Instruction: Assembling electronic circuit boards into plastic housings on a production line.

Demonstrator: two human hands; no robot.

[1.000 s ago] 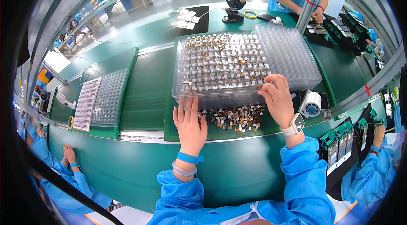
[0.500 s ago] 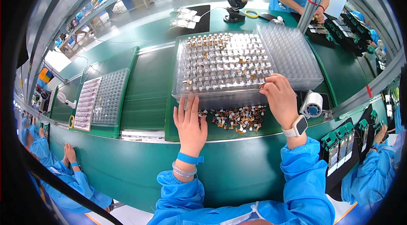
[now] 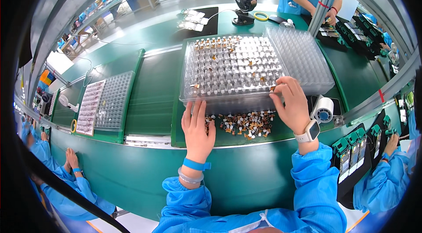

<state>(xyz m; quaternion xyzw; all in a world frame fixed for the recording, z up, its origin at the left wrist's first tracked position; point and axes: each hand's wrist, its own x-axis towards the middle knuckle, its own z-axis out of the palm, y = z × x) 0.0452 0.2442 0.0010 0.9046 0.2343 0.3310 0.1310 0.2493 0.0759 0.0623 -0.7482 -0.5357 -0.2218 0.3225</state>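
A stack of clear plastic trays point(image 3: 228, 96) with many small pockets stands in front of me. Several pockets hold small brown-and-white flex pieces. My left hand point(image 3: 197, 123) lies with its fingers stretched out, their tips against the stack's front edge near its left corner. At the front right corner, my right hand point(image 3: 290, 103) pinches thumb and fingers around a small brown flex piece point(image 3: 272, 89) over the pockets; the fingers partly hide it. Between my hands, a loose pile of such pieces point(image 3: 248, 123) lies on the green mat before the stack.
Another clear tray point(image 3: 303, 53) adjoins the stack's right side. A white cylindrical device point(image 3: 324, 109) lies near my right wrist. Behind are a black fan point(image 3: 244, 2) and yellow tape roll point(image 3: 261, 15). A metal post point(image 3: 323, 2) rises right. Co-workers sit on both sides.
My right thumb and fingers have parted slightly at the same corner, showing more of the flex piece. My left hand stays nearly in place at the stack's front edge.
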